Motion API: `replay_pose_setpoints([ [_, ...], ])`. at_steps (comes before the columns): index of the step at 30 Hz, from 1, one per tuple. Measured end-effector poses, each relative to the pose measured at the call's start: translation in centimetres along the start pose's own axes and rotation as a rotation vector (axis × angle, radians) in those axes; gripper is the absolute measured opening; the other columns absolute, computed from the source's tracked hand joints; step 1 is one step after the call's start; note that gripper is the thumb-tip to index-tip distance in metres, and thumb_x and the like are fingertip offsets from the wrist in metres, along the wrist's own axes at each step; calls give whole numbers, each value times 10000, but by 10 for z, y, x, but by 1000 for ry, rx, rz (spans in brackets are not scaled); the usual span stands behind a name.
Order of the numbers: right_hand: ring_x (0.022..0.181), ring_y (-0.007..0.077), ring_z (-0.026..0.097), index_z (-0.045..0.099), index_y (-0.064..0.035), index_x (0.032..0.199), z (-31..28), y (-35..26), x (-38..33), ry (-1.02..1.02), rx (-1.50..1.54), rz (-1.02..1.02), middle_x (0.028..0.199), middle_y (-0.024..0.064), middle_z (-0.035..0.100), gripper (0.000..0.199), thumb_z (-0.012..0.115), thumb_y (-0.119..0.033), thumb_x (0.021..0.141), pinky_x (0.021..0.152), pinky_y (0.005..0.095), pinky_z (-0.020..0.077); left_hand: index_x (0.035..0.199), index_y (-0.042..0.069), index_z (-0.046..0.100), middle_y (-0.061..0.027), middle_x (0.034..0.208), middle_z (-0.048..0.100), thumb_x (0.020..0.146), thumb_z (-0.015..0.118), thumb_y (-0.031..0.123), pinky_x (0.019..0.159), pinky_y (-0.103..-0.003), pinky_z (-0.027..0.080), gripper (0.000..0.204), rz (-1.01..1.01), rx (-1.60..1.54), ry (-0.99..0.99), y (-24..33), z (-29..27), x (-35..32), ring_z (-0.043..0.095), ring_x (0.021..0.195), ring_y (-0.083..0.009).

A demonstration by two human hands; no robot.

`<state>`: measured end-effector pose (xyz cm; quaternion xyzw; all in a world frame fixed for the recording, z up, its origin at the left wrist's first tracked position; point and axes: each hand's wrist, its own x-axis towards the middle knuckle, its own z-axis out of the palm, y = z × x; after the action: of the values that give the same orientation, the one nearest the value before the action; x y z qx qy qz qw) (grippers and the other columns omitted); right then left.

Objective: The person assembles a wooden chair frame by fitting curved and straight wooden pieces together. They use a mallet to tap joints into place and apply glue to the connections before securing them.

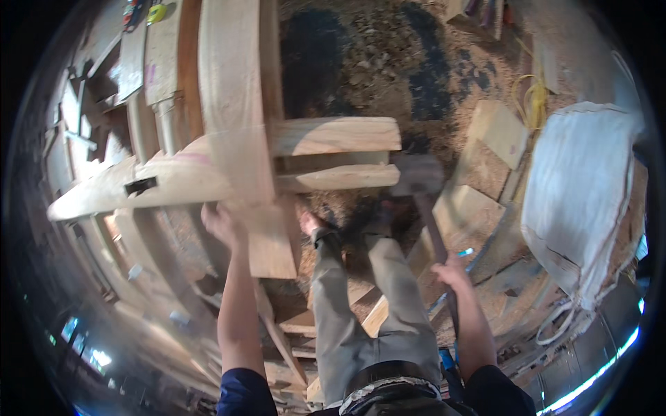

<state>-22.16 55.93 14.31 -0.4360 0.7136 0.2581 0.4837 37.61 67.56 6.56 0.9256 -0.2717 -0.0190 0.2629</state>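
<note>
My right hand (453, 272) is closed around the dark handle of a long-handled hammer (433, 232). Blurred by motion, the hammer's dark, bulky head lies by the right ends of two pale wooden prongs, the upper one (340, 136) and the lower one (340, 178); I cannot tell whether it touches them. These prongs stick out from a thick wooden beam (239, 83). On the beam's other side a curved, tapering timber (173, 182) with a dark rectangular slot extends left. My left hand (225, 225) is at the lower edge of this joint, its fingers smeared.
Several boards and beams (142, 243) lie at the left. Offcuts (485, 166) and shavings cover the ground at the right, near a white sack (579, 194) and a yellow cord (533, 100). A yellow-green tape measure (157, 12) rests at the far left.
</note>
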Motion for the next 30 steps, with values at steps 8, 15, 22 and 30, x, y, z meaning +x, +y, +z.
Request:
replay_pose_setpoints([
  [8,585,219,648,604,22,1114,-85,-81,85,183,146,-169,705,98,633,349,684,-151,821,574,389,519,1601,61,314,-212,1678,267,1074,408,549,1262,-527,219,724,252,244,-109,133,94,110,253,1560,-363],
  [15,615,223,663,564,18,1202,-26,-97,178,185,523,-293,811,142,670,426,689,-164,838,607,377,540,1530,26,469,-226,1632,367,1072,434,536,1246,-516,234,687,307,193,-135,143,134,102,308,1522,-411],
  [22,1052,458,694,539,-5,1284,112,-9,217,385,207,-51,1115,267,719,530,748,-260,869,924,510,542,1575,51,408,-217,1664,299,1045,456,591,1257,-521,210,758,309,275,-186,142,134,109,263,1543,-404],
  [30,1160,310,673,586,-21,1407,140,18,256,454,413,47,1279,127,702,612,748,-396,951,1029,409,498,1568,61,400,-226,1676,285,1060,444,541,1284,-506,177,700,264,295,-231,144,128,106,209,1576,-399],
])
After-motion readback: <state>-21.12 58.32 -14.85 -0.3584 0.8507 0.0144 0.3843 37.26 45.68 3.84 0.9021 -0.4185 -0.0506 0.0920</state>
